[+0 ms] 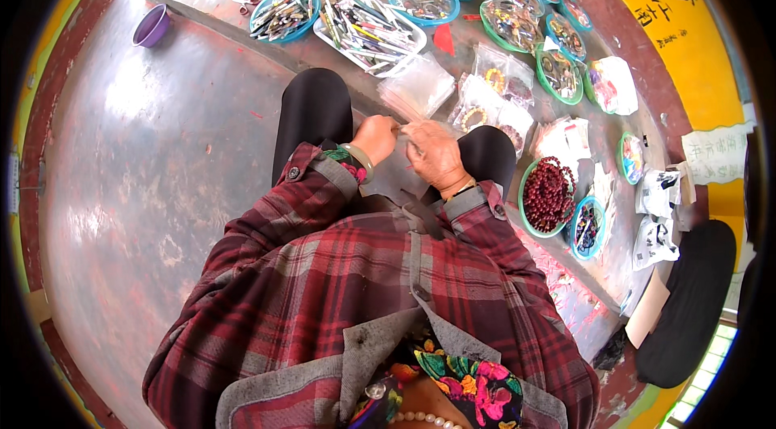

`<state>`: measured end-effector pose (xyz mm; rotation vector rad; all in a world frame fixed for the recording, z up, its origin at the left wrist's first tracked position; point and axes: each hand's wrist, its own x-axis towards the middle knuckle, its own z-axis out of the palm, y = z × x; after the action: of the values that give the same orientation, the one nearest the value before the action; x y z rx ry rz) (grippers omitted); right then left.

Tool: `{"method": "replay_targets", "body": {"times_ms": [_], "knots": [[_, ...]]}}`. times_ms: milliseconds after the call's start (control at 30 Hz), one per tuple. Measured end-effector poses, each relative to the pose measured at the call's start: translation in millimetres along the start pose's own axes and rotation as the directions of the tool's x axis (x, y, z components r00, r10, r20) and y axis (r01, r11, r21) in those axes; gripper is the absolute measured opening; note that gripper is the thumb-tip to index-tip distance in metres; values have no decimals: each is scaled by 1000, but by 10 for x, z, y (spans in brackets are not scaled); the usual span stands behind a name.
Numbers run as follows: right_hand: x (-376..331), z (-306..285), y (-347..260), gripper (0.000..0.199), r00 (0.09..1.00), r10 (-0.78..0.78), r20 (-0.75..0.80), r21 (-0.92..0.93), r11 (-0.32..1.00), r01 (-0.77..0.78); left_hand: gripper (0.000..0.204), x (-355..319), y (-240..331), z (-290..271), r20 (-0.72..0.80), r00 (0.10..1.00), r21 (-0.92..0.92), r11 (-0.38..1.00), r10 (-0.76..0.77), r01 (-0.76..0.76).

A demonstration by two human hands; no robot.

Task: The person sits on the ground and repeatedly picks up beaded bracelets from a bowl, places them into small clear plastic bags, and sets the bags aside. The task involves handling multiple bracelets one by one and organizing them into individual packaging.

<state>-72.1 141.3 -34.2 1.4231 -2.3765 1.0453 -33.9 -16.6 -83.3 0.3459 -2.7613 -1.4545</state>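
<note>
My left hand [376,138] and my right hand [435,156] meet fingertip to fingertip over the gap between my knees. Both are closed in a pinch; whatever lies between the fingers is too small to make out. Just beyond them is a stack of clear plastic bags [416,90]. Bagged bead bracelets [473,116] lie past my right knee. Farther right, a green basket [525,215] holds dark red bead strings [550,191]. A small blue basket [598,245] of dark trinkets stands against it.
Ahead stand a white tray [416,48] of pens, a blue basket [311,21] of pens and scissors [244,6]. Several baskets of trinkets, among them a blue one [453,13], fill the far right. A purple bowl [152,27] sits at far left. White plastic bags [655,239] lie at right.
</note>
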Motion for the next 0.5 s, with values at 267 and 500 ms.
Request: {"method": "replay_targets", "body": {"times_ms": [267,500], "knots": [[-68,169,127,15,865,197,462,-239,967,-93,19,-31,48,-2,20,999,23,999,33,-33],[-117,132,28,16,825,149,545,-119,988,-99,18,-58,76,-19,-68,993,166,982,100,-88]]}}
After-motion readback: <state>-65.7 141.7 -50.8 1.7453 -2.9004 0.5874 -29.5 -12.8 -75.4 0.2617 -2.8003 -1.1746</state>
